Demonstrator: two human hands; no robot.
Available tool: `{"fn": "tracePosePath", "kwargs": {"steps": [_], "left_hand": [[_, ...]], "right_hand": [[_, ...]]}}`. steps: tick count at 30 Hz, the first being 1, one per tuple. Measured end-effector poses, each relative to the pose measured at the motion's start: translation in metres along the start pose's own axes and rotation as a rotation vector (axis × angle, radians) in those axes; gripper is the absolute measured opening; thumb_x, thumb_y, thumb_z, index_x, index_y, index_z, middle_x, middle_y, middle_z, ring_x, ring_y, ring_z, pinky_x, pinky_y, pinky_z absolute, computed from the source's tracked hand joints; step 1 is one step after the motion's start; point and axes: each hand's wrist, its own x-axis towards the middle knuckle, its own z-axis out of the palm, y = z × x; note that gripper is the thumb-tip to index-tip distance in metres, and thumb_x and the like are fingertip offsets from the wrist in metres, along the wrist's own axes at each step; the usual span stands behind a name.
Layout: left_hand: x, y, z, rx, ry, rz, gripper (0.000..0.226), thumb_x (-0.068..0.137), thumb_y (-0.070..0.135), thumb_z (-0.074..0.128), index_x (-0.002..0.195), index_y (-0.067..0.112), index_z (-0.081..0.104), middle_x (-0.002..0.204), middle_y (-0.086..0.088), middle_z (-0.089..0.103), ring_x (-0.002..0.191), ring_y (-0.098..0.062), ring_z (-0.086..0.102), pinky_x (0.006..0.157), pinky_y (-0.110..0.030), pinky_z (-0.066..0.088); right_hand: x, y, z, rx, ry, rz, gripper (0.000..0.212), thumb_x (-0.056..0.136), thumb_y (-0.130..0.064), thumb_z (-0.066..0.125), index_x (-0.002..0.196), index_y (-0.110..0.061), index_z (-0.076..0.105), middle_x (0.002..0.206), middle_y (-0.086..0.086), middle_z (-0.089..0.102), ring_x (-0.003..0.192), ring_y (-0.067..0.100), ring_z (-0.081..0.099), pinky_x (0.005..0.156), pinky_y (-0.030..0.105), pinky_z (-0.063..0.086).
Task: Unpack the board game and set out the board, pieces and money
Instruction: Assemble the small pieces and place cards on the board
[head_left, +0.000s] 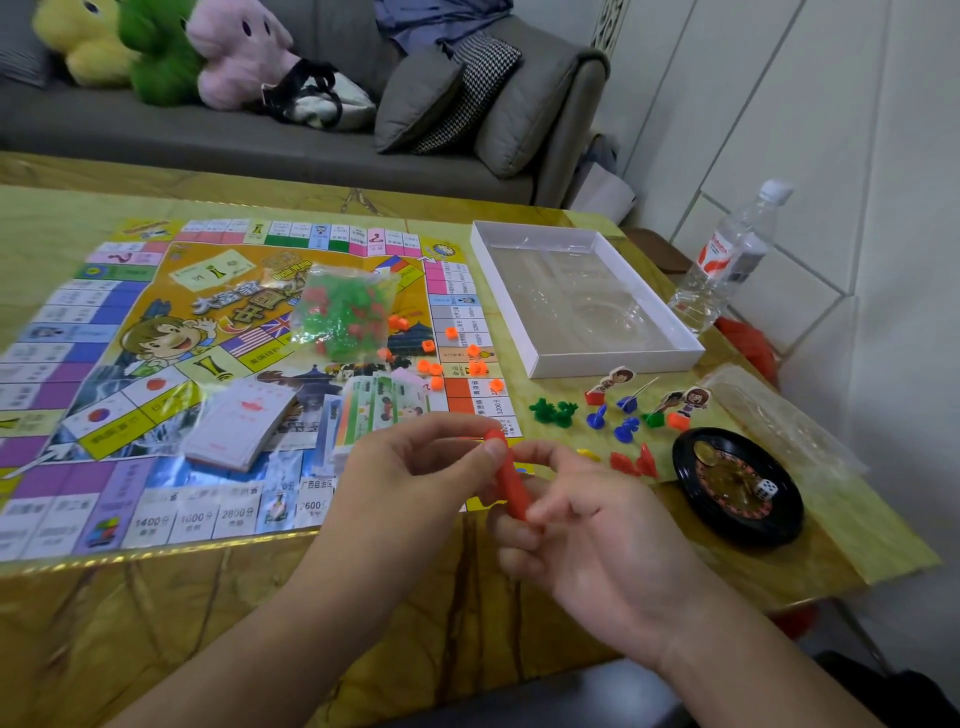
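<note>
Board (171, 332) lay unfolded on the surface (208, 623), left of and beyond both hands. Left hand (415, 467) and right hand (587, 525) together pinched a red piece (514, 488) (long axis roughly upright) above the board's near-right corner; loose pieces (618, 415) sat just right.

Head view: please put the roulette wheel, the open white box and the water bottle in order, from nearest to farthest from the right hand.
1. Roulette wheel: black, just right of the right hand, near the table edge.
2. Open white box: farther back on the table, beside the board.
3. Water bottle: farthest, behind the box at the far right, by the wall.
</note>
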Motion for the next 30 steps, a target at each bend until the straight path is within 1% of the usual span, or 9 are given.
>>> {"fn": "tracePosePath", "kwargs": {"steps": [2,4,9,12,15,18,20,25,30], "left_hand": [[0.003,-0.001,-0.002,-0.046,0.002,-0.056,0.009,0.091,0.019,0.076,0.097,0.023,0.081,0.091,-0.003,0.081,0.088,-0.023,0.078,0.092,-0.043,0.060],[0.006,-0.003,-0.005,-0.096,0.007,-0.101,0.010,0.093,0.017,0.074,0.099,0.020,0.080,0.094,-0.006,0.081,0.090,-0.025,0.079,0.093,-0.046,0.059],[0.008,-0.004,-0.006,-0.187,0.017,-0.201,0.013,0.095,0.015,0.070,0.104,0.015,0.080,0.096,-0.011,0.080,0.090,-0.026,0.079,0.088,-0.042,0.060],[0.011,-0.007,-0.007,-0.195,0.011,-0.247,0.014,0.096,0.016,0.069,0.105,0.016,0.080,0.098,-0.014,0.080,0.090,-0.028,0.078,0.081,-0.039,0.059],[0.011,-0.006,-0.006,-0.253,-0.031,-0.318,0.015,0.097,0.013,0.067,0.104,0.011,0.080,0.097,-0.018,0.079,0.086,-0.028,0.078,0.076,-0.039,0.059],[0.009,-0.007,-0.004,-0.292,-0.066,-0.350,0.015,0.097,0.013,0.067,0.105,0.005,0.078,0.096,-0.022,0.078,0.081,-0.030,0.076,0.075,-0.040,0.061],[0.009,-0.010,-0.005,-0.257,-0.083,-0.348,0.015,0.096,0.014,0.068,0.102,0.005,0.079,0.095,-0.022,0.078,0.081,-0.030,0.077,0.076,-0.040,0.061],[0.003,-0.020,0.003,-0.261,-0.113,-0.340,0.016,0.096,0.011,0.067,0.095,0.006,0.082,0.095,-0.022,0.078,0.081,-0.027,0.076,0.075,-0.034,0.061],[-0.002,-0.021,0.011,-0.296,-0.098,-0.364,0.019,0.097,0.009,0.064,0.094,0.004,0.082,0.095,-0.024,0.078,0.076,-0.025,0.074,0.072,-0.033,0.061]], "right_hand": [[0.000,0.002,0.001,-0.092,-0.029,-0.024,0.066,0.077,0.017,0.052,0.136,-0.012,0.051,0.097,0.020,0.063,0.065,0.022,0.049,0.054,0.033,0.040],[-0.001,0.003,0.002,-0.222,-0.035,-0.041,0.060,0.084,0.016,0.058,0.135,-0.017,0.052,0.107,0.021,0.066,0.071,0.024,0.059,0.059,0.035,0.049],[-0.007,0.003,0.009,-0.505,-0.009,-0.129,0.048,0.103,0.012,0.052,0.133,-0.024,0.046,0.115,0.016,0.072,0.084,0.032,0.074,0.070,0.035,0.059],[-0.009,0.000,0.009,-0.764,0.042,-0.181,0.055,0.098,-0.006,0.070,0.137,-0.035,0.043,0.109,0.002,0.074,0.079,0.031,0.076,0.068,0.039,0.061],[-0.009,-0.001,0.003,-1.272,0.178,-0.338,0.075,0.084,-0.036,0.087,0.142,-0.053,0.043,0.101,-0.013,0.064,0.080,0.007,0.066,0.071,0.028,0.058],[-0.009,-0.002,-0.001,-1.527,0.186,-0.447,0.088,0.077,-0.059,0.085,0.152,-0.046,0.041,0.116,-0.030,0.043,0.105,-0.005,0.050,0.090,0.022,0.051],[-0.010,-0.004,-0.002,-1.579,0.176,-0.492,0.086,0.075,-0.064,0.083,0.150,-0.042,0.048,0.122,-0.031,0.039,0.111,-0.005,0.046,0.096,0.022,0.050],[-0.013,-0.006,-0.003,-1.650,0.180,-0.519,0.070,0.072,-0.066,0.081,0.133,-0.039,0.061,0.116,-0.026,0.046,0.107,-0.003,0.050,0.085,0.015,0.050],[-0.014,-0.008,-0.004,-1.689,0.185,-0.488,0.069,0.070,-0.067,0.083,0.130,-0.038,0.063,0.115,-0.026,0.048,0.107,-0.004,0.050,0.086,0.014,0.050]]}}
